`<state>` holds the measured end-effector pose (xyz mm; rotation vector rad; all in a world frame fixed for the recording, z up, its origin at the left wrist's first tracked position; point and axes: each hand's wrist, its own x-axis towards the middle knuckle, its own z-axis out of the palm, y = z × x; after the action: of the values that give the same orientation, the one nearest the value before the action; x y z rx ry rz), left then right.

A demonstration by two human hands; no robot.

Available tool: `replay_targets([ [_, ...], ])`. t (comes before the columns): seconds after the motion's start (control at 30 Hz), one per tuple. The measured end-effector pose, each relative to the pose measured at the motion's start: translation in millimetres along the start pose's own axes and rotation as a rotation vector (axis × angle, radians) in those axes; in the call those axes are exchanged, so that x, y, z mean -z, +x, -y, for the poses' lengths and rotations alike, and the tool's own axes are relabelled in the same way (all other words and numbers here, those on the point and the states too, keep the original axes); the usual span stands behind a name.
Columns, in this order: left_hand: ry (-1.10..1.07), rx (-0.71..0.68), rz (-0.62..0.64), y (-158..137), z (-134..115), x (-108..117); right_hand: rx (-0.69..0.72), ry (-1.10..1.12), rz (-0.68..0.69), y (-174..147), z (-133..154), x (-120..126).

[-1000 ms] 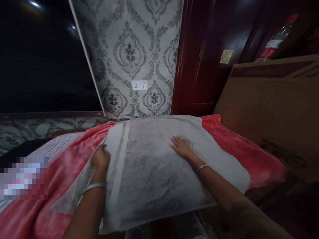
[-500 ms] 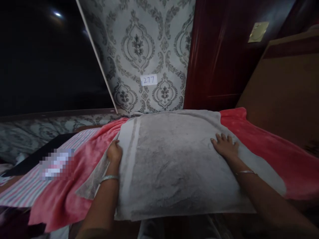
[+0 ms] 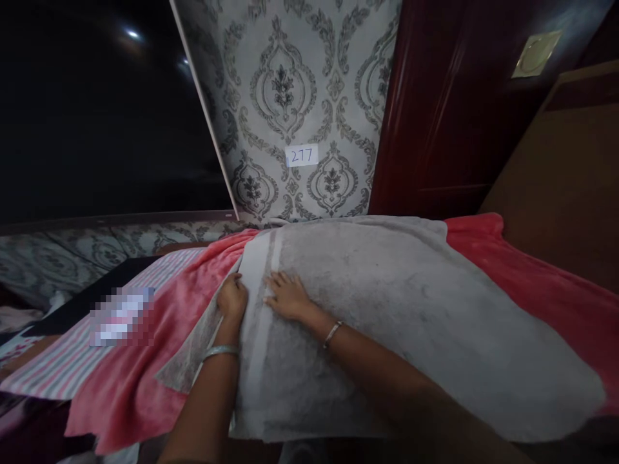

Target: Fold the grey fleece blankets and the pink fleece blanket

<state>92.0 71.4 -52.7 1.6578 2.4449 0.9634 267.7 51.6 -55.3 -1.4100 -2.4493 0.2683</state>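
A large grey towel with a pale stripe near its left edge lies spread over a pink-red blanket. My left hand is closed at the towel's left edge, the fingers curled over it. Left of that hand a thin corner of grey cloth hangs out over the blanket. My right hand lies palm down beside the stripe, fingers spread, touching the towel's surface.
A striped cloth lies to the left, with a blurred item on it. Behind are a dark screen, patterned wallpaper with a paper label, and a dark red door frame. A brown board leans at the right.
My right hand has moved left across the towel, from its right side to beside the pale stripe. My left hand stays at the left edge. The view has shifted slightly.
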Motion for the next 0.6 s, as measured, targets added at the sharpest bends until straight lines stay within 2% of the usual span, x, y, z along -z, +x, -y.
replay_targets([
  [0.07,0.008,-0.001,0.000,2.3,2.2,-2.0,-0.005,-0.024,0.013,6.1,-3.3,-3.6],
  [0.13,0.012,0.003,0.009,4.3,3.5,-3.1,-0.068,-0.045,-0.001,5.5,-30.2,1.7],
  [0.23,0.024,0.020,0.019,6.0,3.3,-3.2,-0.232,-0.105,-0.033,-7.8,-99.3,21.7],
  [0.3,0.037,0.028,0.023,6.3,2.1,-2.6,-0.415,-0.213,-0.051,-27.5,-154.9,38.5],
  [0.37,0.048,0.028,0.031,6.6,0.8,-1.6,-0.547,-0.269,-0.086,-57.5,-212.2,55.7],
  [0.47,0.061,0.026,0.048,7.8,-0.4,0.1,-0.758,-0.267,-0.158,-118.8,-292.5,79.6],
  [0.53,0.068,0.034,0.055,9.0,-1.0,1.0,-0.876,-0.238,-0.215,-163.7,-334.1,92.7],
  [0.6,0.072,0.045,0.064,9.9,-1.9,2.0,-0.968,-0.214,-0.245,-203.5,-360.2,102.5],
])
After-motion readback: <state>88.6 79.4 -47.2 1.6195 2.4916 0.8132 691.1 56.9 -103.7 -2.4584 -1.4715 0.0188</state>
